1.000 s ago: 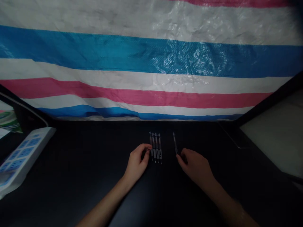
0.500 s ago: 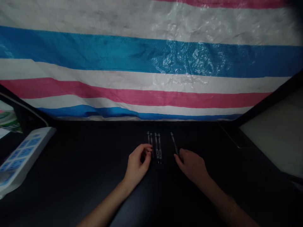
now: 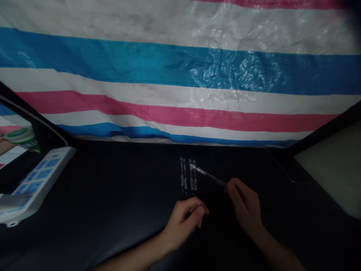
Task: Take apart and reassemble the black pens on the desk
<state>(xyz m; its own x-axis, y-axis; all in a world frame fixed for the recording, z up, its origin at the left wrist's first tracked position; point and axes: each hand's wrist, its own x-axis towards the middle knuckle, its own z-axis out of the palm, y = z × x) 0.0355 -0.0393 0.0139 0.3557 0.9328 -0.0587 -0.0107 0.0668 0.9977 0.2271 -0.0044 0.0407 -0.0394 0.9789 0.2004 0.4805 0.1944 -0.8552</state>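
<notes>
Several slim pens [image 3: 185, 177] lie side by side in two close pairs on the black tabletop [image 3: 126, 180]. My right hand [image 3: 245, 201] pinches the end of another pen [image 3: 210, 175], whose far end slants up and left towards the top of the row. This pen is slightly blurred. In front of the row, my left hand [image 3: 188, 218] is curled with thumb and fingers close together. Whether anything lies between those fingers I cannot make out.
At the left lies a white power strip [image 3: 42, 177] with blue socket faces. Behind the table hangs a striped plastic sheet [image 3: 169, 64]. A green and white package [image 3: 24, 137] stands at the far left.
My right hand has lifted the separate pen off the table and swung its tip left. My left hand has left the row and moved nearer and to the right. The view has shifted slightly.
</notes>
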